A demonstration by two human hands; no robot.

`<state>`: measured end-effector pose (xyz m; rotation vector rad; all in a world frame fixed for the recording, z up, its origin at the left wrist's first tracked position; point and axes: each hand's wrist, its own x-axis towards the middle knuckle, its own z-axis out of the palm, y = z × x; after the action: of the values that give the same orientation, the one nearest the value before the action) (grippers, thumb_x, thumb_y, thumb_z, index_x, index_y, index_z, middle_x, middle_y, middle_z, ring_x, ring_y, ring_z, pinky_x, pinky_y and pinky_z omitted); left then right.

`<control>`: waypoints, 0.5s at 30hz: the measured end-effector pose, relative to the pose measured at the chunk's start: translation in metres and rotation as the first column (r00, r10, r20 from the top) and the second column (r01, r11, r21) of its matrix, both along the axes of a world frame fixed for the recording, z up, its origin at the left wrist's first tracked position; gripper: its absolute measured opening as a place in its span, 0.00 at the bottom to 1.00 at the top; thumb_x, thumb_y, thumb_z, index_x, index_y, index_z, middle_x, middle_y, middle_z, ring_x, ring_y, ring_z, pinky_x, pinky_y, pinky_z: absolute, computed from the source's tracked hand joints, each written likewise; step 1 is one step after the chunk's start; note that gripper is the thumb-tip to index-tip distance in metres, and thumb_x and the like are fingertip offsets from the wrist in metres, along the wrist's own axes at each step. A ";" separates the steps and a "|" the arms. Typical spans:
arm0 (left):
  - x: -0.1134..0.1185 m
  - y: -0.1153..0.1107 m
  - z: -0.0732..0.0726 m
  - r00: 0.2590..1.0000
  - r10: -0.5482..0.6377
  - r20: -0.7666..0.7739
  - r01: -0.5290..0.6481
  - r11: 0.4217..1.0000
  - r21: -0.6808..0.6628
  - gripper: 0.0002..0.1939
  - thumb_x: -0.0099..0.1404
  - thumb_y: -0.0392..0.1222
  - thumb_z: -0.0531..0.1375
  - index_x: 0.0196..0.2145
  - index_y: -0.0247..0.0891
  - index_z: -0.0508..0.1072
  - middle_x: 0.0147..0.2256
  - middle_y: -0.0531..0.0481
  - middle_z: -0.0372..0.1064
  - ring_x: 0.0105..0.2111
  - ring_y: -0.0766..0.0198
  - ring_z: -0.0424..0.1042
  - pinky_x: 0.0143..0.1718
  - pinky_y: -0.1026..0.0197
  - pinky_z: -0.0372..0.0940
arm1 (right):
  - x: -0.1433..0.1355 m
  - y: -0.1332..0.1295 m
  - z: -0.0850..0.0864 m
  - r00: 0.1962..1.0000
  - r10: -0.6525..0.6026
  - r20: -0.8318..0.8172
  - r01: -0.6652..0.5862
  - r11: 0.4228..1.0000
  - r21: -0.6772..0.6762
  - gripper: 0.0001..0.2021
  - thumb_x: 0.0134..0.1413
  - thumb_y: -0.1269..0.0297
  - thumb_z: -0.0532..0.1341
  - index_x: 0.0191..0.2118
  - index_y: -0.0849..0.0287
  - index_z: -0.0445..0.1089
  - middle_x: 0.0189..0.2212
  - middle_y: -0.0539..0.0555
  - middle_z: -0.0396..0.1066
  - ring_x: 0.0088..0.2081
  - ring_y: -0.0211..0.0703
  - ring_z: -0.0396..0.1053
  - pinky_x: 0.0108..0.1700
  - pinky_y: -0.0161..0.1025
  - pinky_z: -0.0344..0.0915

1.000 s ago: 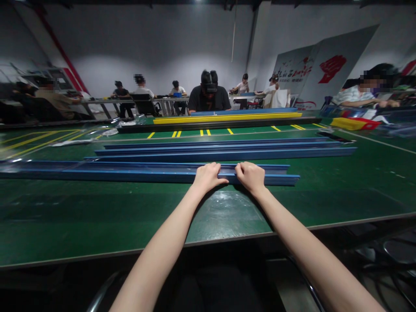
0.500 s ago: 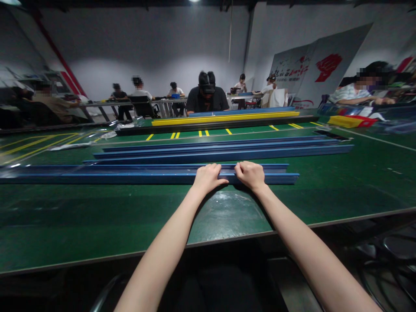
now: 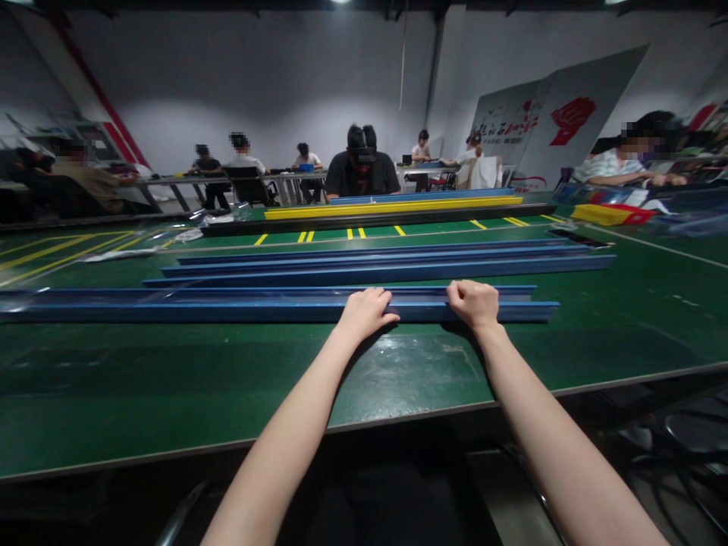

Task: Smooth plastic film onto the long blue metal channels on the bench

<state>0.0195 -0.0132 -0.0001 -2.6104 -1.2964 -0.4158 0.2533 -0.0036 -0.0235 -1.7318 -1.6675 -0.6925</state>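
A long blue channel strip (image 3: 284, 312) lies along the near part of the green table (image 3: 187, 402), its right end beyond my right hand. Clear film covers part of its left stretch. My left hand (image 3: 367, 311) rests closed over the strip near the middle, fingers over the top and thumb at the front edge. Farther right, my right hand (image 3: 475, 303) is closed on the same strip, knuckles up. The undersides of both hands are hidden. Just behind lie more blue strips (image 3: 398, 267), parallel to it.
Farther back lie a yellow strip (image 3: 398, 206) and a black strip (image 3: 421, 218). A yellow tray (image 3: 600, 214) and a dark flat object (image 3: 585, 239) are at the right. Across the table sits a person (image 3: 362, 171); more people sit beyond.
The near blue strip has slid to the right, and my right hand has moved right with it. My left hand has stayed almost in place.
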 end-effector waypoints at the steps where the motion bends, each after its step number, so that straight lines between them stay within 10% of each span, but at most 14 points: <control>1: 0.000 0.000 0.000 1.000 0.003 -0.007 -0.003 1.000 -0.009 0.16 0.58 0.52 0.57 0.38 0.38 0.67 0.39 0.48 0.68 0.42 0.59 0.66 0.39 0.61 0.60 | 0.002 0.000 0.000 1.000 -0.003 -0.004 0.003 1.000 0.004 0.20 0.50 0.62 0.47 0.14 0.61 0.67 0.17 0.56 0.69 0.19 0.36 0.58 0.25 0.35 0.44; 15: 0.000 0.001 -0.002 0.999 0.026 -0.034 -0.027 0.999 -0.032 0.15 0.60 0.53 0.55 0.34 0.38 0.69 0.37 0.47 0.69 0.40 0.59 0.67 0.37 0.61 0.60 | 0.004 0.002 -0.003 0.999 -0.044 -0.031 0.044 0.999 -0.020 0.20 0.50 0.60 0.48 0.15 0.61 0.68 0.19 0.57 0.70 0.20 0.37 0.59 0.25 0.35 0.43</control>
<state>0.0200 -0.0121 -0.0017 -2.6115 -1.3362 -0.3473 0.2578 -0.0021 -0.0266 -1.7889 -1.6242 -0.6679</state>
